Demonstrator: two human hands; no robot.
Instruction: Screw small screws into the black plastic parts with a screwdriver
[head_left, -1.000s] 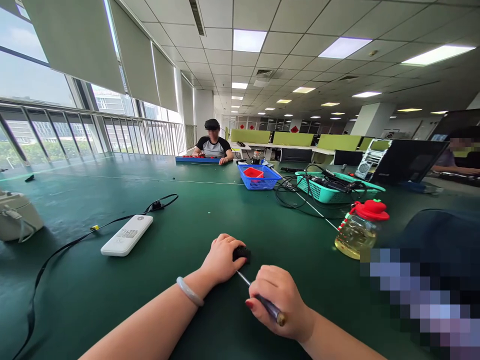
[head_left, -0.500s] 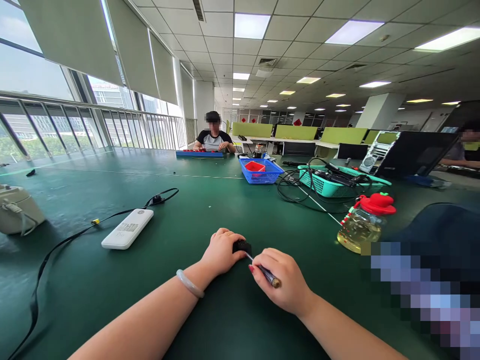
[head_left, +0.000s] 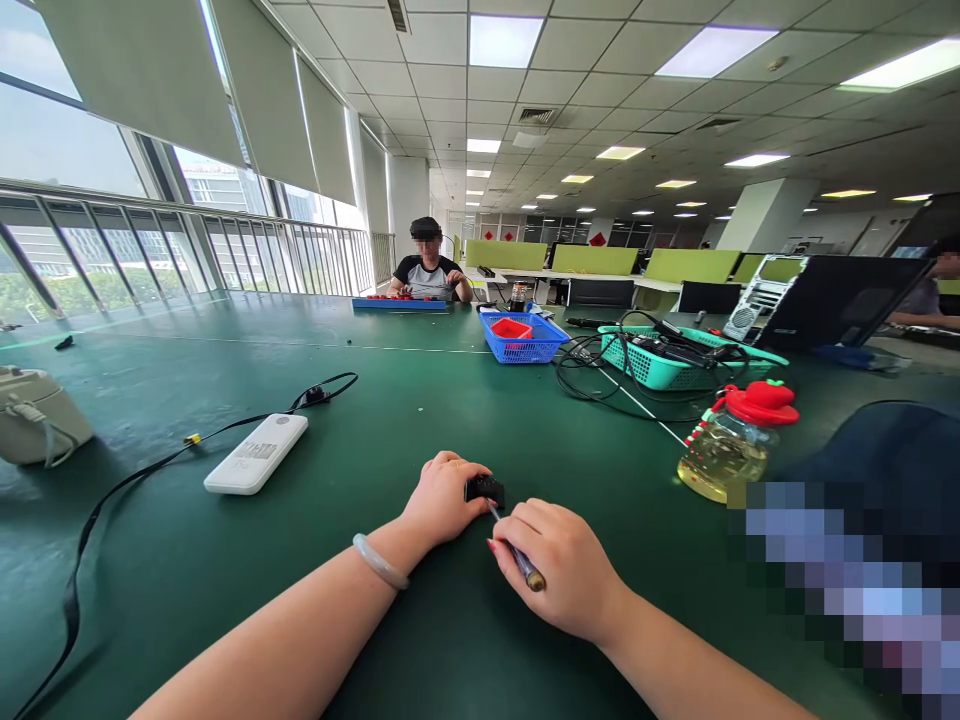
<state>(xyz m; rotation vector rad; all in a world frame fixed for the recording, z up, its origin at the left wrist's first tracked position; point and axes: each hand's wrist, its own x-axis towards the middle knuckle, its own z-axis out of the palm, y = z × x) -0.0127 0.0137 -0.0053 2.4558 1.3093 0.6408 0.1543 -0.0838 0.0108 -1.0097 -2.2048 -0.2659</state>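
My left hand (head_left: pixel 448 495), with a pale bangle on its wrist, grips a small black block-like part (head_left: pixel 485 489) on the green table (head_left: pixel 390 640). The fingers cover much of this part, and its exact kind cannot be made out. In my right hand (head_left: pixel 559 565) is a slim screwdriver (head_left: pixel 525 567), its dark handle end pointing down toward me. The thin metal shaft reaches up and left to the near side of the black part, and its tip seems to touch it.
A white power bank (head_left: pixel 256 455) and black strap (head_left: pixel 127 487) lie left. Right stands a jar of yellow drink (head_left: pixel 726 458) with a red lid. Farther back are a blue basket (head_left: pixel 525 350), a green basket (head_left: pixel 660 372) with cables, and a person (head_left: pixel 429 268) seated opposite.
The screwdriver's handle end has swung slightly left and down with my right hand, making the shaft steeper. The black part has turned a little in my left hand.
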